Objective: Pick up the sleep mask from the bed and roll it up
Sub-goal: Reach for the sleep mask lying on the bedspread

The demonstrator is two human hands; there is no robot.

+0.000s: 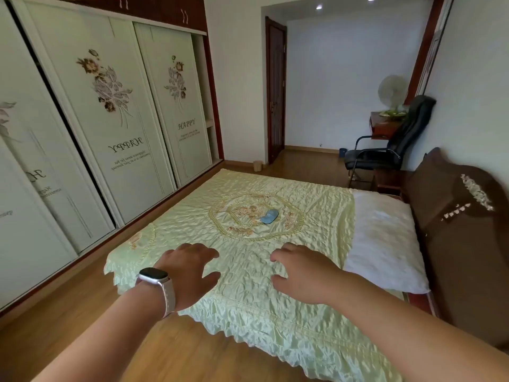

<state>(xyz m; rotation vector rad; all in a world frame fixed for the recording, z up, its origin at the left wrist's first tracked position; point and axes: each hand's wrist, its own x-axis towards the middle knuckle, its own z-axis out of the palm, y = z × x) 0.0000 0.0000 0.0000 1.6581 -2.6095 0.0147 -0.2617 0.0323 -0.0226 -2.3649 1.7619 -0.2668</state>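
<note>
Pale green quilted bedspread covers the bed (248, 274), which fills the middle of a bedroom with a wooden floor (68, 321). Near the centre of the bed, inside the embroidered oval on the spread, lies the blue sleep mask (269, 216), flat and untouched. Both hands are stretched forward above the near edge of the bed, well short of the mask. The left hand (187, 274), with a pale watch (154, 276) on its wrist, has its fingers spread and holds nothing. The right hand (303, 271) is likewise spread and empty. Only bare spread lies between the hands and the mask. A white pillow (382, 241) lies along the right edge of the bed against the dark headboard (454, 238). Sliding wardrobe doors (115, 128) with flower prints run along the left wall. Beyond the far edge of the bed stand a black chair (385, 150), a fan (392, 91) and a dark door (276, 89).
</note>
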